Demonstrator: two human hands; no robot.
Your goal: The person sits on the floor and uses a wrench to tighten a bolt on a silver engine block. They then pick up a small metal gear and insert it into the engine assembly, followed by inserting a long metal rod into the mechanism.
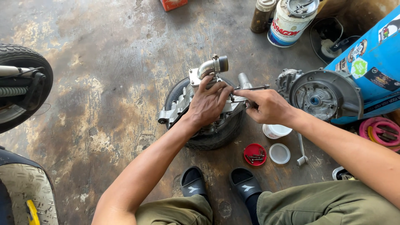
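Nearest, two black slippers (218,183) on the stained concrete floor (104,104), below olive trouser knees. Just beyond, a red lid (255,154) holding small screws, a clear lid (279,153) beside it, a white tub (276,131) a little further on, a metal lever (301,150) to the right.

Then the engine casing (183,104), lying on a small black tyre (212,139) at mid-floor. Left hand (207,104) spread over the casing's top, palm down, fingers half curled and pressing on the metal, thumb side toward the curved intake pipe (210,66). Right hand (268,106) closed round a thin metal tool (250,88), fingertips pinched at its shaft, tip meeting the casing right beside the left fingertips. Exact grip under the fingers not visible.

Further right, a round grey engine cover (325,98) leaning against a blue box (375,62); pink ring (381,131) below it. Far edge: white paint can (289,23), brown jar (262,14). Far left, a scooter wheel (21,83).
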